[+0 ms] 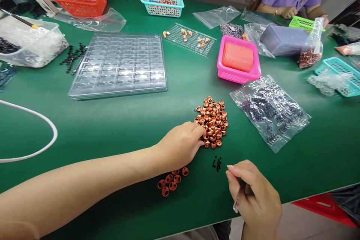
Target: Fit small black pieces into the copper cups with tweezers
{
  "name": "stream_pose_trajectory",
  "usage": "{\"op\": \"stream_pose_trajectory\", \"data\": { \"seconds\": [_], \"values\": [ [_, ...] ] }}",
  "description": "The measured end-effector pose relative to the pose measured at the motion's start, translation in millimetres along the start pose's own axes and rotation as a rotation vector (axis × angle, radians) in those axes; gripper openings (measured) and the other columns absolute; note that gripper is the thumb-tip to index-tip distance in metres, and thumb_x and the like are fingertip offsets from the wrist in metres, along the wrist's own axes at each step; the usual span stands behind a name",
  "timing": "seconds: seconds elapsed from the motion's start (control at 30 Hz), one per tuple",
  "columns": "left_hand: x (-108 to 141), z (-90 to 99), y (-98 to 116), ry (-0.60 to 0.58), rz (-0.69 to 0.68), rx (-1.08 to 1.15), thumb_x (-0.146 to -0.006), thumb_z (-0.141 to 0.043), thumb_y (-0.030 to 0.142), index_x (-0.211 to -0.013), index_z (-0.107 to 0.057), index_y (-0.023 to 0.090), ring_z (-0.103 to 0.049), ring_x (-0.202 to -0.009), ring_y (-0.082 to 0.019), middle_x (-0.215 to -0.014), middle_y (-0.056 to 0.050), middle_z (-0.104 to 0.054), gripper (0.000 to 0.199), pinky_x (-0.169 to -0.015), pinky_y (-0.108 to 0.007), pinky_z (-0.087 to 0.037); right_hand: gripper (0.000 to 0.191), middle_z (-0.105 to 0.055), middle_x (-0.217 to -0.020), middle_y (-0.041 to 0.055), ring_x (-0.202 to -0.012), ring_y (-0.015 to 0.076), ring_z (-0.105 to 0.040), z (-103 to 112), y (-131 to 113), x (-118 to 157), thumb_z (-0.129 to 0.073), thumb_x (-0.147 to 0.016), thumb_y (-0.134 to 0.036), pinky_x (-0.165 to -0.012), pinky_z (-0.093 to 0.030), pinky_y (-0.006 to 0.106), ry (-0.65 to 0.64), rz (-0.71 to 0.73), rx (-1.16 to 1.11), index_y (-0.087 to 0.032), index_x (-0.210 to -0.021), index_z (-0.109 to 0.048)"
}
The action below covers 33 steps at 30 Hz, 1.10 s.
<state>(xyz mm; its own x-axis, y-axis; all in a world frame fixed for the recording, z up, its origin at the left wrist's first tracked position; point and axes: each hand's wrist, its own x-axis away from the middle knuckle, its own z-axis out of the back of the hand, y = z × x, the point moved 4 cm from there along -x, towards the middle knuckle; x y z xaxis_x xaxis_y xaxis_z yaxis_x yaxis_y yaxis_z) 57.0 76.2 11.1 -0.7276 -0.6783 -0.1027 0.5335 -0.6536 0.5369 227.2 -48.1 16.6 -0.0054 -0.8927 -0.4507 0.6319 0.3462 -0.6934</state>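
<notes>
My left hand (182, 144) reaches to the left edge of a pile of small copper-coloured cup-shaped pieces (214, 122). Its thumb and fingertips close around one piece there, partly hidden. Below my left wrist lie several reddish round pieces (172, 186) with dark openings, set apart from the pile. My right hand (254, 195) is closed around a thin stick-like tool (238, 199); its pale end with red marks shows below the thumb, while the rest is hidden. Tiny black bits (217, 163) lie just left of my right fingertips, not touched.
Stacked clear plastic trays (120, 65) lie at left. A pink basket (239, 77) holds an orange-red block; a clear bag of dark parts (271, 110) lies beside it. Two people sit opposite, near a light-blue basket (163, 9) and a green basket (302, 23). A white cable (53, 131) curves at left.
</notes>
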Motion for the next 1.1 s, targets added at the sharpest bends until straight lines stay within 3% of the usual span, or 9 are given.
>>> {"op": "stream_pose_trajectory", "data": {
  "seconds": [0.17,0.3,0.4,0.53,0.7,0.9,1.1],
  "values": [
    [5.1,4.8,2.4,-0.06,0.003,-0.001,-0.091,-0.05,0.009,-0.099,-0.059,0.013,-0.06,-0.086,-0.023,-0.09,-0.009,-0.064,0.012,-0.077,-0.036,-0.05,0.03,-0.065,-0.082,0.0016,-0.073,0.0143,-0.062,0.6,-4.0,1.0,-0.063,-0.084,-0.005,-0.066,-0.053,0.029,0.062,-0.061,-0.011,-0.024,-0.107,-0.065],
    [10.0,5.1,7.9,-0.129,0.0,0.008,-0.09,-0.05,0.009,-0.099,-0.06,0.013,-0.06,-0.084,-0.023,-0.092,-0.009,-0.063,0.014,-0.075,-0.035,-0.05,0.017,-0.065,-0.087,0.0057,-0.08,0.0187,-0.062,6.7,-6.5,0.6,-0.054,-0.092,-0.015,-0.066,-0.05,0.033,0.263,-0.176,-0.098,-0.021,-0.099,-0.068],
    [15.7,0.8,13.3,-0.194,-0.011,0.004,-0.091,-0.048,0.008,-0.101,-0.061,0.014,-0.059,-0.083,-0.022,-0.093,-0.009,-0.061,0.017,-0.072,-0.034,-0.05,0.029,-0.064,-0.097,0.0107,-0.091,0.0241,-0.062,12.4,-1.0,0.2,-0.043,-0.098,-0.029,-0.074,-0.05,0.04,0.395,-0.193,-0.203,-0.02,-0.098,-0.07],
    [24.7,-5.3,17.7,-0.238,-0.031,-0.037,-0.09,-0.046,0.005,-0.102,-0.061,0.015,-0.056,-0.078,-0.022,-0.093,-0.008,-0.058,0.022,-0.066,-0.032,-0.048,0.044,-0.061,-0.099,0.0109,-0.096,0.025,-0.059,15.2,8.0,2.5,-0.035,-0.1,-0.048,-0.073,-0.052,0.042,0.357,-0.141,-0.222,-0.023,-0.101,-0.072],
    [30.5,-10.5,20.2,-0.236,-0.059,-0.028,-0.091,-0.042,0.004,-0.098,-0.062,0.014,-0.054,-0.075,-0.021,-0.09,-0.008,-0.056,0.024,-0.065,-0.032,-0.047,0.04,-0.057,-0.096,0.0094,-0.075,0.0178,-0.059,12.8,7.2,11.1,-0.034,-0.101,-0.042,-0.052,-0.052,0.031,0.279,-0.213,-0.381,-0.022,-0.11,-0.068],
    [33.0,-11.0,29.1,-0.191,-0.161,-0.024,-0.091,-0.043,0.003,-0.099,-0.062,0.014,-0.054,-0.081,-0.021,-0.089,-0.009,-0.059,0.023,-0.069,-0.03,-0.048,0.034,-0.061,-0.1,0.0102,-0.092,0.0226,-0.065,8.6,11.9,12.0,-0.038,-0.101,-0.038,-0.069,-0.061,0.042,0.209,-0.323,-0.438,-0.019,-0.103,-0.066],
    [31.8,-7.1,27.6,-0.204,-0.158,0.083,-0.092,-0.044,0.004,-0.101,-0.063,0.014,-0.057,-0.082,-0.02,-0.09,-0.009,-0.062,0.022,-0.07,-0.028,-0.05,0.017,-0.061,-0.104,0.0071,-0.087,0.0184,-0.069,7.8,21.8,10.7,-0.049,-0.097,-0.023,-0.072,-0.062,0.037,0.229,-0.353,-0.479,-0.02,-0.099,-0.066]
  ]
}}
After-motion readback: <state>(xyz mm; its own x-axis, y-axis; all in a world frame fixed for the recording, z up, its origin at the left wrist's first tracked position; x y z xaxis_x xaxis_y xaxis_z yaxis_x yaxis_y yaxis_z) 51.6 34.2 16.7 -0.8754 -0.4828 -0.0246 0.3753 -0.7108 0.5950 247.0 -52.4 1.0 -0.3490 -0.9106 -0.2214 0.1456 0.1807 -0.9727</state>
